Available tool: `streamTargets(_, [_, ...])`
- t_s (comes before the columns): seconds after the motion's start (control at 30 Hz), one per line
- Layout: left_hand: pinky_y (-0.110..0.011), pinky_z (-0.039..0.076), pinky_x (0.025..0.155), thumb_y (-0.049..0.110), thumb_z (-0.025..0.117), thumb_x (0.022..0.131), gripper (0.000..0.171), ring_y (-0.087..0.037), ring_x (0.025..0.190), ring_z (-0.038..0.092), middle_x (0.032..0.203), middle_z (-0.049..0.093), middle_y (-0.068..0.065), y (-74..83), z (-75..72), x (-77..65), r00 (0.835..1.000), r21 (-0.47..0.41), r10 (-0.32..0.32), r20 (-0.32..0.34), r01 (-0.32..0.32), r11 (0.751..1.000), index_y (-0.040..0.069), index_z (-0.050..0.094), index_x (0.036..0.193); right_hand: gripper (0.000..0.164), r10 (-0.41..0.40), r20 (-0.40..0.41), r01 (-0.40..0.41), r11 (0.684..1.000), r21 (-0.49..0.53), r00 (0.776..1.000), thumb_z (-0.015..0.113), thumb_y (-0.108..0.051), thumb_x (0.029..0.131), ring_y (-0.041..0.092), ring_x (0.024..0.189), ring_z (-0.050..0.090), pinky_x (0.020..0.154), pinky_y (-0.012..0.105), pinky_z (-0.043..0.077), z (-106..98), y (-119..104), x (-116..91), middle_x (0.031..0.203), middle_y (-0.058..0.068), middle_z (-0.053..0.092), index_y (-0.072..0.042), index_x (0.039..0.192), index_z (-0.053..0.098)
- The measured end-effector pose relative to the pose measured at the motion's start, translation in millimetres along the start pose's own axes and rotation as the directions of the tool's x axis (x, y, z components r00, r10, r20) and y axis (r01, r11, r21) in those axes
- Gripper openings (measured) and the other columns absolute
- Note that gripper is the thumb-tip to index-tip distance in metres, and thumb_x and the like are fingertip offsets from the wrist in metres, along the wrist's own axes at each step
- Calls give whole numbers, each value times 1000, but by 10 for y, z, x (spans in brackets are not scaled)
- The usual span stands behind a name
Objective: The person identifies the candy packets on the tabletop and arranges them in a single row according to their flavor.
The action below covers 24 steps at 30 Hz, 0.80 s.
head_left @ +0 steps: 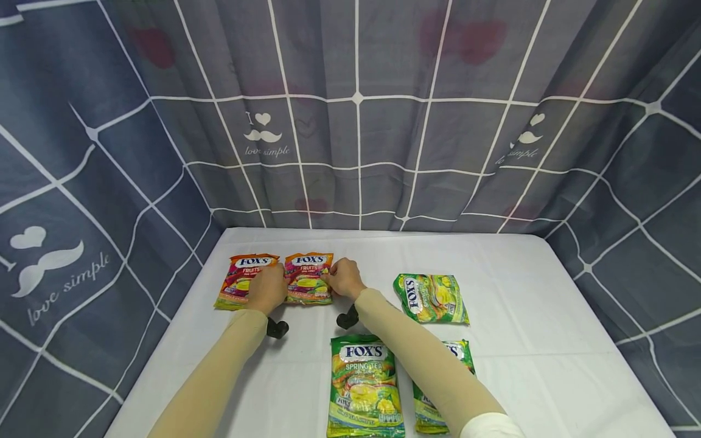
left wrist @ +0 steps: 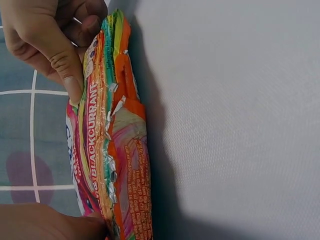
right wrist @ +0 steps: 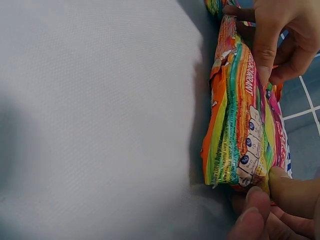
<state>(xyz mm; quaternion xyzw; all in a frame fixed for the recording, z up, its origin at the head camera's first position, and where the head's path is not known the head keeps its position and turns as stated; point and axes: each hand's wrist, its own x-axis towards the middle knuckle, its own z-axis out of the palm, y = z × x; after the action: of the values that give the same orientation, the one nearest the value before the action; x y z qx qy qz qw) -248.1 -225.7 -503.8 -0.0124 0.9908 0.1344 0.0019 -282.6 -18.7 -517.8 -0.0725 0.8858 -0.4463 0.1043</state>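
Note:
Both hands are at a red-and-orange Fox's Fruits candy bag (head_left: 308,278) near the back left of the table. My left hand (head_left: 268,288) pinches its left side, overlapping a second red Fox's candy bag (head_left: 241,283) in the head view. At the opposite side, my right hand (head_left: 345,278) pinches the edge, thumb (right wrist: 282,182) on the printed face and fingertips below. In the left wrist view, the gripped candy bag (left wrist: 102,135) shows its crimped bottom edge, close over the white cloth. The left hand's fingers are partly hidden behind the bag.
Green Fox's Spring Tea bags lie to the right: one sideways (head_left: 432,298), one upright at the front (head_left: 365,386), and another (head_left: 429,413) partly under the right forearm in view. A grey checked curtain (head_left: 356,134) encloses the white table (head_left: 526,340).

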Motion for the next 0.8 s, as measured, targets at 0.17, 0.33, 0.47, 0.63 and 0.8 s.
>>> streamTargets(0.17, [-50, 59, 62, 13, 74, 104, 24, -30, 72, 70, 97, 75, -22, -14, 1, 7, 1000, -3, 8, 7, -8, 1000, -7, 68, 116, 28, 10, 3, -10, 1000, -12, 1000, 78, -16, 105, 10, 43, 56, 47, 23, 46, -3, -2, 8, 60, 6, 65, 12, 109, 72])
streamTargets(0.33, [-47, 58, 60, 14, 75, 104, 27, -27, 70, 67, 95, 74, -20, -4, -15, 5, 1000, -11, 0, 26, 1, 1000, -9, 68, 118, 29, 11, -2, -11, 999, -33, 1000, 80, -16, 104, 12, 47, 58, 52, 24, 50, -29, -14, -7, 68, 10, 69, 11, 110, 72])
streamTargets(0.47, [-48, 60, 63, 15, 75, 104, 27, -29, 73, 68, 94, 73, -20, 17, -39, -11, 999, -14, -18, 26, 18, 1000, -9, 69, 115, 28, -14, -19, 13, 997, -83, 1000, 82, -18, 102, 14, 60, 62, 62, 28, 54, -81, -35, -45, 81, 12, 72, 9, 104, 76])
streamTargets(0.63, [-53, 63, 69, 17, 80, 101, 38, -35, 82, 74, 108, 76, -25, 106, -83, -56, 999, 2, 12, -30, -12, 1000, -10, 69, 126, 29, -28, -15, 27, 996, -89, 999, 84, -20, 101, 16, 61, 62, 63, 30, 54, -189, -33, -95, 75, 12, 72, 9, 101, 76])
streamTargets(0.8, [-50, 60, 59, 18, 81, 100, 37, -33, 70, 71, 99, 76, -23, 284, -116, -84, 992, 10, 100, -78, -100, 995, -9, 70, 123, 31, -49, -1, 49, 996, -71, 999, 83, -19, 101, 12, 48, 59, 51, 27, 52, -346, 25, -121, 61, 7, 68, 10, 110, 74])
